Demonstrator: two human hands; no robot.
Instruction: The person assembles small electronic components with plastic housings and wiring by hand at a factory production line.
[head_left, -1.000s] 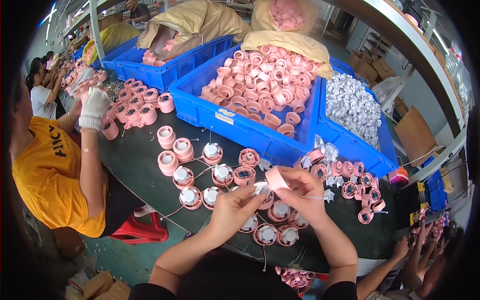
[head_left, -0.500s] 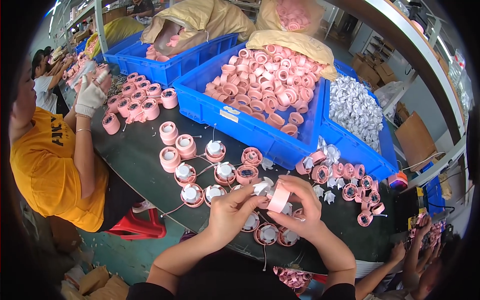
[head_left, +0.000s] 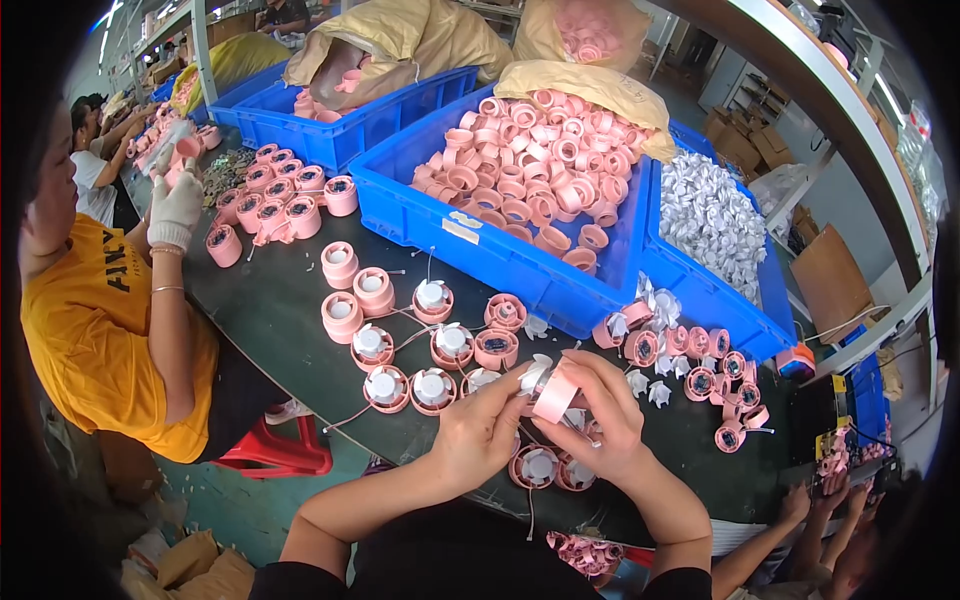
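Above the near edge of the dark table, my right hand [head_left: 612, 412] grips a pink round housing [head_left: 557, 396] by its outer wall, tilted on its side. My left hand [head_left: 478, 428] pinches a white fan impeller [head_left: 535, 372] at the housing's left opening. Whether the impeller is inside the rim I cannot tell, as my fingers cover part of it. Around my hands stand several pink housings with white impellers in them, such as one fan unit [head_left: 433, 388] to the left and another fan unit [head_left: 534, 466] below my hands.
A blue bin [head_left: 480, 245] heaped with pink rings [head_left: 540, 150] stands ahead. To its right, another blue bin [head_left: 715, 310] holds white impellers [head_left: 705, 215]. Wired pink housings [head_left: 730, 400] and loose impellers [head_left: 657, 394] lie at right. A gloved co-worker [head_left: 130, 320] works at left.
My left hand has shifted slightly right, bringing the impeller closer against the pink housing. My right hand has barely moved. The co-worker's gloved hand now holds up a pink part.
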